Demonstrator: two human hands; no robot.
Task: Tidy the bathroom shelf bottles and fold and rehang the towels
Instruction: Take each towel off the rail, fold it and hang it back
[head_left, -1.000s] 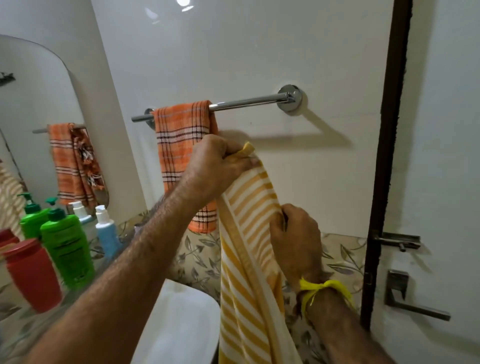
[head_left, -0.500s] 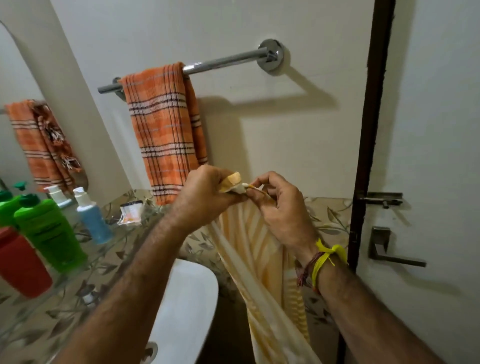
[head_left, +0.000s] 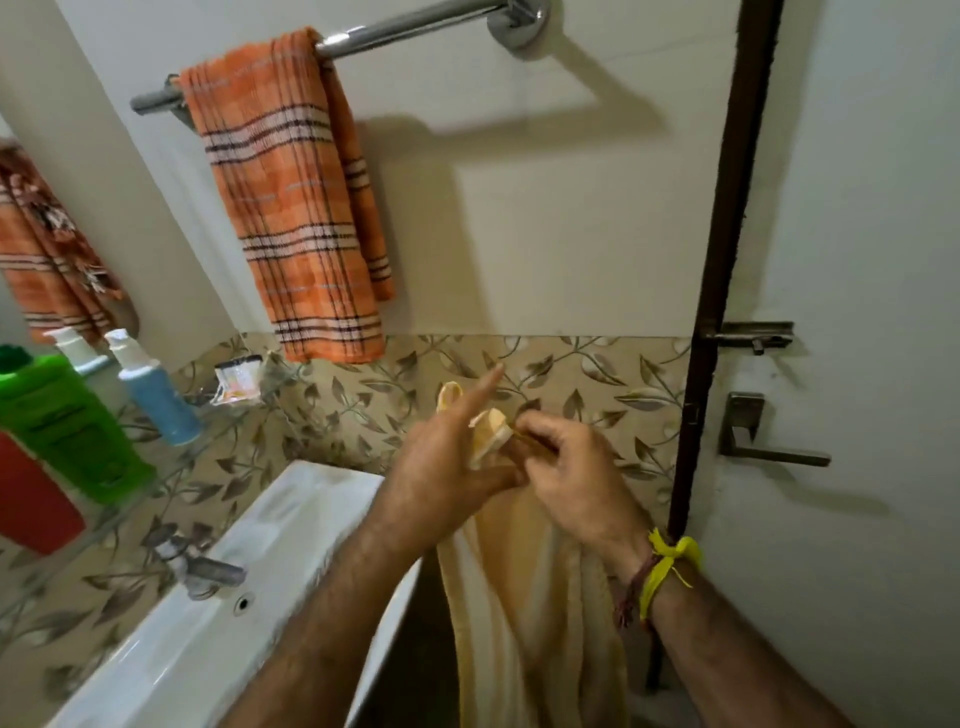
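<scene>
Beside the sink (head_left: 291, 525), both hands pinch the yellow towel's (head_left: 524, 613) top corners; it hangs vertically.

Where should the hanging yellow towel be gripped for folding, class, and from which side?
Grip the yellow towel at its top corners, reaching from above. It hangs straight down from the bunched edge pinched between the left hand and right hand, so spreading those corners apart should open it flat.

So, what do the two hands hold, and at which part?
Both the left hand and the right hand hold the yellow towel at its top edge, corners together.
</scene>
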